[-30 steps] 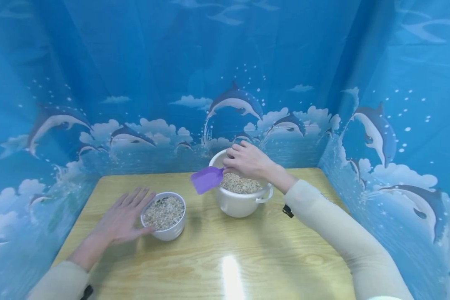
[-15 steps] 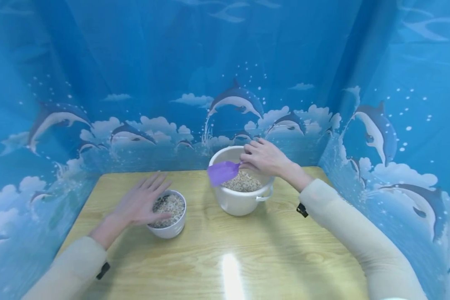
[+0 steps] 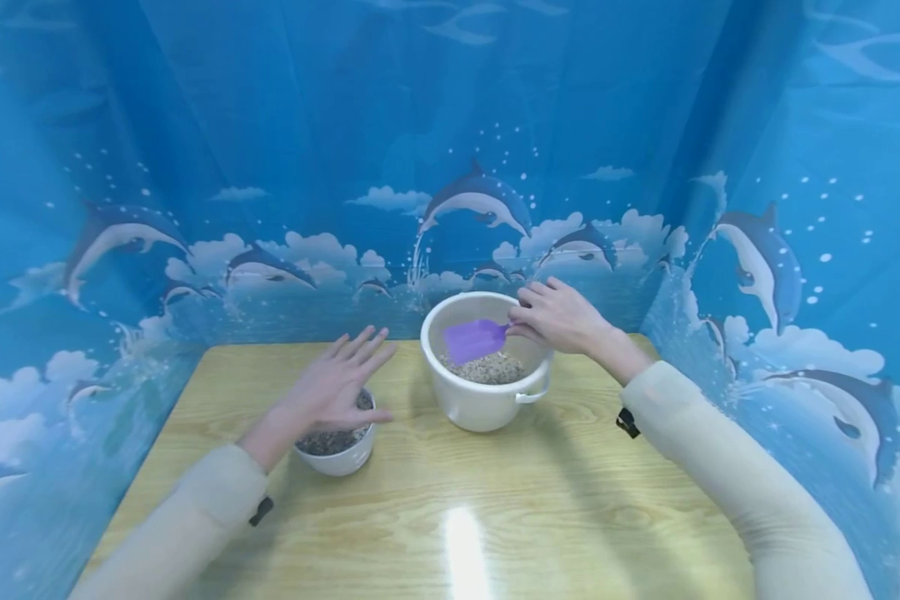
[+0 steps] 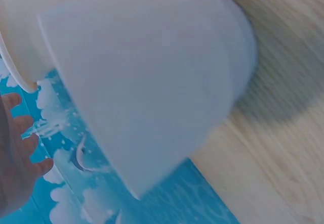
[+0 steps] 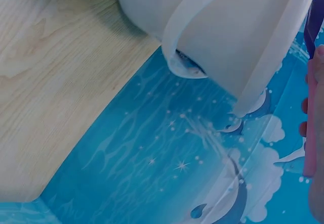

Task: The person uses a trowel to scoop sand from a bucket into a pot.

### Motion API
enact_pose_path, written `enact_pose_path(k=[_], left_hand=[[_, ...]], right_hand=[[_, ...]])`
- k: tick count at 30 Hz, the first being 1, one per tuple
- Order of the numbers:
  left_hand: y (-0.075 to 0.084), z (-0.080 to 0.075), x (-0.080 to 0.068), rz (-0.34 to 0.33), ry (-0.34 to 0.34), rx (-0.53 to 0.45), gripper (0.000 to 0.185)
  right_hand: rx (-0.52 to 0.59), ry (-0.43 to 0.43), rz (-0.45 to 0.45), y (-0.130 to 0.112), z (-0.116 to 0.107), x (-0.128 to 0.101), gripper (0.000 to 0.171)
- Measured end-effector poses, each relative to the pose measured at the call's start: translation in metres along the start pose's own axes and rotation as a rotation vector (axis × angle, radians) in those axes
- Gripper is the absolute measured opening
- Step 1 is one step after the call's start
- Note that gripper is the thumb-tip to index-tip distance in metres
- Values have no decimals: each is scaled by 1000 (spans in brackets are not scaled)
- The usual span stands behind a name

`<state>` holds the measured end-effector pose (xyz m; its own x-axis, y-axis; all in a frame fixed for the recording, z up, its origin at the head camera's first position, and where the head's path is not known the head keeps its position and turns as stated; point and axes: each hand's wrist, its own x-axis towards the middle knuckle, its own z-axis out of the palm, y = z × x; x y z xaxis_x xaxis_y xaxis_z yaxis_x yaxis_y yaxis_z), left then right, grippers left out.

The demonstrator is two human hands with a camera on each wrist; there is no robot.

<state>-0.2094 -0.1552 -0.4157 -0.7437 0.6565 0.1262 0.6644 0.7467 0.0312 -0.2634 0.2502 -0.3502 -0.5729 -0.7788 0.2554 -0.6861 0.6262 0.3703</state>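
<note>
Purple scoop [image 3: 475,340] over the grain bucket [image 3: 486,398]
Right hand [image 3: 562,318] pinches its handle; left hand [image 3: 332,392], fingers spread flat, hovers above the small bowl [image 3: 337,454].

Bright, even overhead light leaves a white glare streak on the tabletop [image 3: 461,542] near its front edge. Shadows are soft. The head view bows at its edges (wide lens); the left wrist view is blurred.
</note>
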Motion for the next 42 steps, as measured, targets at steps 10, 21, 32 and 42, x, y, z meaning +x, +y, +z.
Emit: enact_pose_path(k=[10,21,32,42], left_hand=[[13,-3,29,19,-14,27,107],[18,-4,47,-2,-23,22,110],[19,1,62,-20,-37,32,118],[22,6,74,-28,-35,59,110]], right_hand=[[-21,-61,9,12,5,-6,28],[-100,-129,-14,17,11,-5,30],[-153,-174,-53,23,16,0,30],[-152,-235,-63,28,20,6,29]])
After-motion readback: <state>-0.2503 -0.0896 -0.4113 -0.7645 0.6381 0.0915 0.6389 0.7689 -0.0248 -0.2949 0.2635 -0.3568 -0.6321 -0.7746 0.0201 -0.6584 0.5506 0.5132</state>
